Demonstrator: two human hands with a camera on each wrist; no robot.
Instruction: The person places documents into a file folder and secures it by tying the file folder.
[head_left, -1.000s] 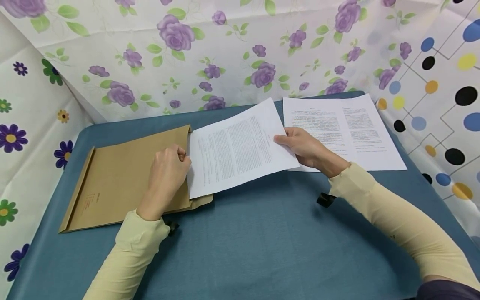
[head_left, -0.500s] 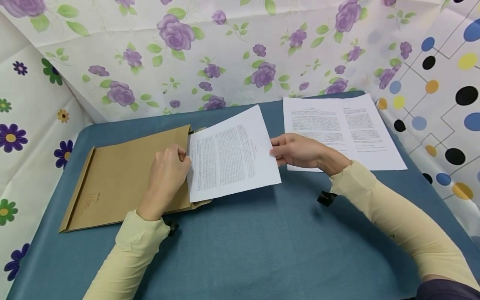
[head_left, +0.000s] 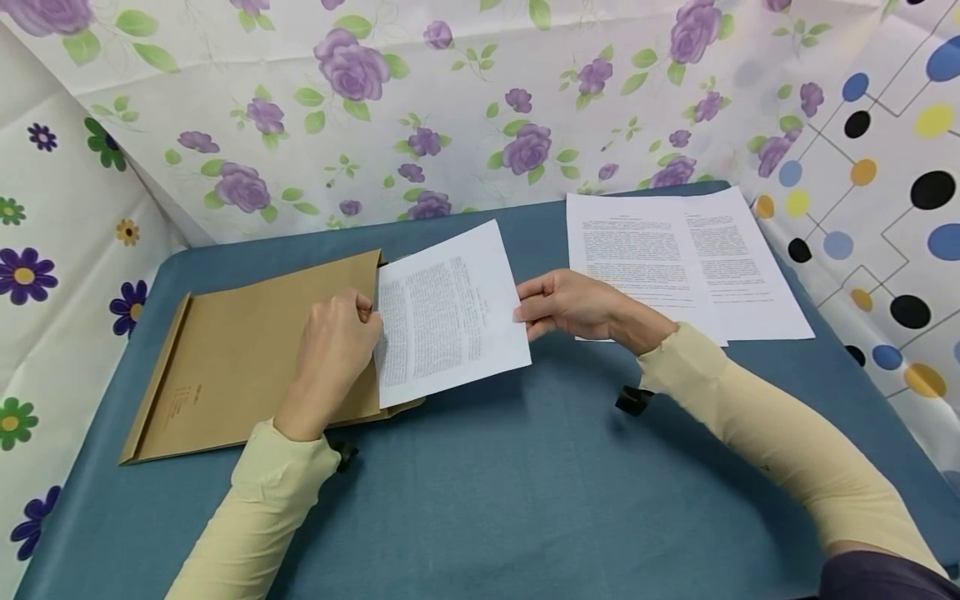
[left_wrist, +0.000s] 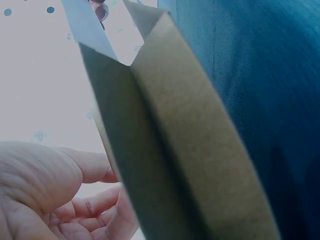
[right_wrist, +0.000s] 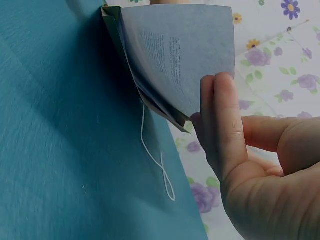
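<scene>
A flat brown paper envelope (head_left: 240,367) lies on the left of the table in the head view, its opening to the right. My left hand (head_left: 328,358) grips the upper panel at that opening, fingers curled. In the left wrist view the folded side of the envelope (left_wrist: 145,135) stands spread apart. A white printed sheet (head_left: 442,325) is partly inside the envelope, sloping up out of it. My right hand (head_left: 573,307) pinches the sheet's right edge between thumb and fingers. The right wrist view shows the sheet (right_wrist: 205,45) bowed above the envelope's mouth.
Two overlapping printed sheets (head_left: 637,267) lie at the back right. A thin white string (right_wrist: 142,132) hangs from the envelope in the right wrist view. Blue cloth (head_left: 525,500) covers the table. Floral sheeting (head_left: 450,100) rises behind it.
My right hand has moved left with the sheet, and more of the sheet is now inside the envelope. The left hand has stayed at the opening.
</scene>
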